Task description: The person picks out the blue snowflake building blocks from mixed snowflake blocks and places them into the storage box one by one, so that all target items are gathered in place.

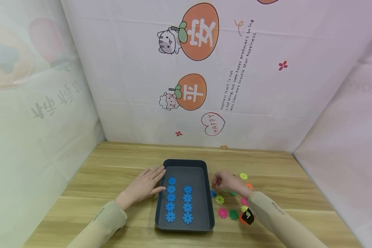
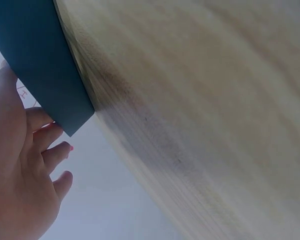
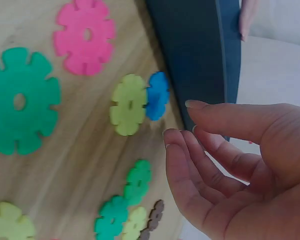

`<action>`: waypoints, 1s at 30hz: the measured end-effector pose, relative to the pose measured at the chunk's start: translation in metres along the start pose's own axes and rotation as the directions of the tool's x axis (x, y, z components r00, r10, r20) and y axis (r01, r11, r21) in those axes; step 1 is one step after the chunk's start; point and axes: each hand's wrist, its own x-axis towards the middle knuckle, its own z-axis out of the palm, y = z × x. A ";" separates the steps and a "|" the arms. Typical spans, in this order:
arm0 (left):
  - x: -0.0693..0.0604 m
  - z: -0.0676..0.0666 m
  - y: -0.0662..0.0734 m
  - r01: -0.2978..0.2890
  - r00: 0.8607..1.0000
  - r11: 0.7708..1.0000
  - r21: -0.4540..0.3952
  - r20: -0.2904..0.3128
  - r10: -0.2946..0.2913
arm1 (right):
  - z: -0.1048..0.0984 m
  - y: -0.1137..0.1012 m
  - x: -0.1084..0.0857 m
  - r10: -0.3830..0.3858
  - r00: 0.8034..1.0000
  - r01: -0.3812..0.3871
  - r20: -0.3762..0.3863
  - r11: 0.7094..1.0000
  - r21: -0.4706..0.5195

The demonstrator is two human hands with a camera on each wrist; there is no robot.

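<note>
A dark grey tray (image 1: pixel 185 225) holds two columns of blue notched discs, the left column (image 1: pixel 171 197) longer than the right one (image 1: pixel 187 208). My left hand (image 1: pixel 146 183) rests on the tray's left rim, fingers extended; in the left wrist view its fingers lie at the tray wall (image 2: pixel 40 55). Just right of the tray, my right hand (image 1: pixel 227 182) hovers with loosely bent fingers and thumb apart, nothing visible between them in the right wrist view. A blue disc (image 3: pixel 158 96) lies near it, beside the tray, partly touching or overlapping a yellow-green disc (image 3: pixel 129 105).
More discs lie scattered on the wooden table (image 1: pixel 127 162) right of the tray: pink (image 1: pixel 223 213), green (image 1: pixel 234 215), orange (image 1: pixel 249 186) and yellow (image 1: pixel 243 176). A small black item (image 1: pixel 248 216) sits by my right sleeve. Printed white sheets (image 1: pixel 136 86) enclose the back and sides.
</note>
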 end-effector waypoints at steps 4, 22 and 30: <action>-0.001 0.000 0.000 -0.003 1.000 1.000 0.004 -0.002 0.003 | 0.007 0.006 -0.002 0.014 1.000 -0.014 -0.002 1.000 -0.019; 0.000 0.001 0.000 -0.005 1.000 1.000 -0.003 -0.007 0.005 | 0.021 0.006 -0.002 0.040 0.998 -0.042 -0.046 0.997 -0.057; -0.001 0.001 0.000 0.004 1.000 1.000 -0.007 0.007 -0.004 | 0.019 0.006 -0.003 0.018 0.999 -0.020 -0.045 0.998 -0.051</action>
